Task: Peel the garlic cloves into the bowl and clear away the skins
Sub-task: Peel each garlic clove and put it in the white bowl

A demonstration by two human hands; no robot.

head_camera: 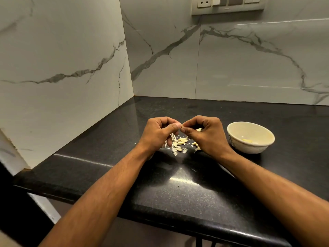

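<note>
A black stone counter point(178, 189) runs into a corner of marble-veined wall tiles point(231, 59), with a switch plate point(227, 6) high on the far wall. On the right sits a cream bowl point(236, 138) holding what looks like one or two peeled cloves point(247, 140), so the task seems only just begun. Left of the bowl, near the middle of the counter, lies a heap of garlic cloves and skins point(179, 145); most of it reads as unpeeled or as loose scraps, none of them cleared yet. Above that heap, the left hand point(158, 132) and right hand point(206, 133) meet, fingers curled, thumbs and forefingers pinching a small clove point(182, 126) between them. It is nearly hidden; its long axis appears to run left to right, though which end is the tip I cannot tell.
</note>
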